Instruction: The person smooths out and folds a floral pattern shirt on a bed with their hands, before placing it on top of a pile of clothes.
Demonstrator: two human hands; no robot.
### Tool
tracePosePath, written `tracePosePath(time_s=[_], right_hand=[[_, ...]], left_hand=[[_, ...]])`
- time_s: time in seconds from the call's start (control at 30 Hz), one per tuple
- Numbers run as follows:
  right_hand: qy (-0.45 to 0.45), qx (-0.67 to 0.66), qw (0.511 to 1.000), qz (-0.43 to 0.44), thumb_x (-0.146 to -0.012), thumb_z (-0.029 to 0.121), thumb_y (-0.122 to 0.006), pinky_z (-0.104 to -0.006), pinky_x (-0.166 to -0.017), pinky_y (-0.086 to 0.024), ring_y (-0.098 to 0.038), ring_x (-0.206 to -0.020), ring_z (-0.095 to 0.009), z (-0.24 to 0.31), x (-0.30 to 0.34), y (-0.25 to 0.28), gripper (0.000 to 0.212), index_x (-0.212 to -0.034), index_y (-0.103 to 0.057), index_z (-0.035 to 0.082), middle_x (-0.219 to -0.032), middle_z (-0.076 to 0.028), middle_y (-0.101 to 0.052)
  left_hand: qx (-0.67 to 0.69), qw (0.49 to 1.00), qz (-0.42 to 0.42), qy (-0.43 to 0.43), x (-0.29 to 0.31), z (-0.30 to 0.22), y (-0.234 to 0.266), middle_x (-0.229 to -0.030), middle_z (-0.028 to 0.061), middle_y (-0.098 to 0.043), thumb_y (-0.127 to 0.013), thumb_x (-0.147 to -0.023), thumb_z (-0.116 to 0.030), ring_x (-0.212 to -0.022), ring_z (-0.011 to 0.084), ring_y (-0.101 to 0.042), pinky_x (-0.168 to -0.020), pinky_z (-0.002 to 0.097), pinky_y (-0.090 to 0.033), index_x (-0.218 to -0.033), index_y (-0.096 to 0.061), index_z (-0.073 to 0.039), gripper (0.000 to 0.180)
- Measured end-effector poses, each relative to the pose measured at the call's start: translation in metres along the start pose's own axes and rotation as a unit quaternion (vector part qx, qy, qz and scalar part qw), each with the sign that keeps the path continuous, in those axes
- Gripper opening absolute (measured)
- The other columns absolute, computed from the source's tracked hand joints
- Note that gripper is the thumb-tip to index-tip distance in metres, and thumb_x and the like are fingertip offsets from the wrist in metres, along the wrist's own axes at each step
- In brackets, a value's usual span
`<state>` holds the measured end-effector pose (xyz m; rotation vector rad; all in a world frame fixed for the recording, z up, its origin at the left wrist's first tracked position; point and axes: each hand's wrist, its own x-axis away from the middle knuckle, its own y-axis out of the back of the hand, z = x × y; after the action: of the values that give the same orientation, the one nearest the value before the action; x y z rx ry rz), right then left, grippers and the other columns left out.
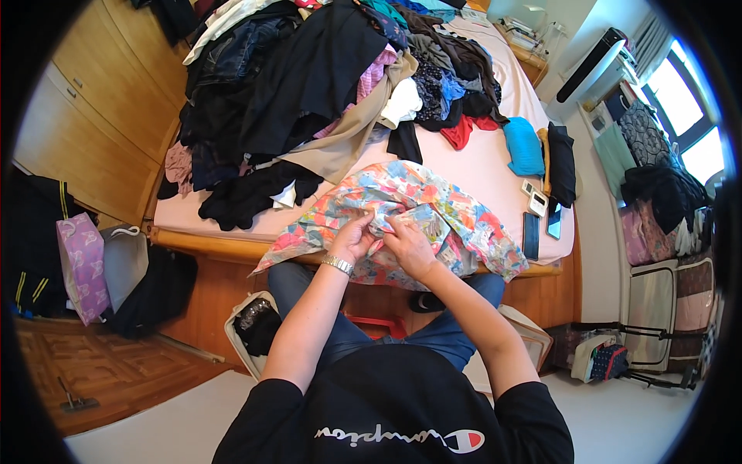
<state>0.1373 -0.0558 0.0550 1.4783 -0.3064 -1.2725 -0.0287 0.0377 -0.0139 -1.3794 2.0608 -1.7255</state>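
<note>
A light cloth (394, 182) with a pink, blue and orange pattern is spread over the near edge of the bed and hangs toward my lap. Whether it is a garment or a scarf I cannot tell. My left hand (353, 238), with a metal watch on the wrist, pinches a gathered part of it. Close beside it, my right hand (410, 245) grips the same cloth, fingers bent and thumb toward the left hand. Folds of the cloth partly hide the fingertips of both hands.
A big heap of dark clothes (301, 85) covers the bed's far left and middle. On the right lie a rolled blue cloth (525, 145), a black rolled cloth (562, 164), a white device (537, 203) and a phone (554, 220). An open container (251, 329) stands beside my left leg.
</note>
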Motion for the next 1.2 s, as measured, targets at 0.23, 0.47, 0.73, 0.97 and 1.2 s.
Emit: tracePosePath(time_s=[0.23,0.47,0.73,0.97,1.2], right_hand=[[-0.12,-0.06,0.991,-0.027,-0.078,0.007,-0.062,-0.0424,-0.082,-0.049,-0.063,-0.09,-0.033,-0.024,0.022,-0.017,0.014,-0.092,-0.061,0.007,-0.091,-0.014,-0.064],[-0.106,-0.116,0.987,-0.022,-0.079,0.009,-0.064,-0.0431,-0.078,-0.047,-0.063,-0.087,-0.033,-0.015,0.009,-0.004,0.014,-0.092,-0.062,0.006,-0.087,-0.013,-0.065],[-0.065,-0.1,0.993,0.015,-0.08,0.008,-0.064,-0.043,-0.077,-0.047,-0.063,-0.088,-0.033,-0.017,0.016,0.016,0.016,-0.096,-0.063,0.005,-0.088,-0.012,-0.065],[-0.136,-0.123,0.983,0.012,-0.081,0.002,-0.06,-0.0473,-0.068,-0.048,-0.062,-0.075,-0.039,-0.04,0.026,0.027,0.005,-0.086,-0.06,0.003,-0.076,-0.017,-0.062],[-0.149,-0.146,0.977,0.032,-0.082,0.004,-0.065,-0.047,-0.069,-0.048,-0.062,-0.077,-0.04,-0.044,0.021,0.023,0.005,-0.082,-0.06,0.002,-0.077,-0.019,-0.062]], left_hand=[[0.169,0.98,-0.105,-0.013,0.01,0.006,-0.023,-0.099,0.0078,-0.064,-0.049,-0.106,-0.028,-0.079,0.0148,-0.063,-0.073,0.0278,-0.058,-0.112,-0.059,-0.004,0.027],[0.2,0.923,0.321,0.07,-0.013,-0.002,0.04,-0.106,0.012,-0.062,-0.056,-0.101,-0.019,-0.093,0.0225,-0.066,-0.084,0.0347,-0.058,-0.116,-0.056,-0.003,0.022],[0.008,0.989,-0.148,0.005,-0.018,-0.009,0.008,-0.127,0.0162,-0.059,-0.051,-0.099,-0.007,-0.12,0.0322,-0.058,-0.106,0.0551,-0.045,-0.128,-0.052,-0.002,0.029],[-0.23,0.932,-0.184,-0.212,0.009,-0.028,-0.007,-0.076,0.0048,-0.065,-0.066,-0.093,-0.005,-0.06,0.013,-0.063,-0.055,0.0286,-0.058,-0.091,-0.062,-0.002,0.006],[-0.37,0.882,-0.197,-0.216,0.05,-0.117,-0.03,-0.071,0.0006,-0.062,-0.075,-0.088,-0.011,-0.058,0.0086,-0.057,-0.056,0.0243,-0.053,-0.09,-0.058,-0.006,0.018]])
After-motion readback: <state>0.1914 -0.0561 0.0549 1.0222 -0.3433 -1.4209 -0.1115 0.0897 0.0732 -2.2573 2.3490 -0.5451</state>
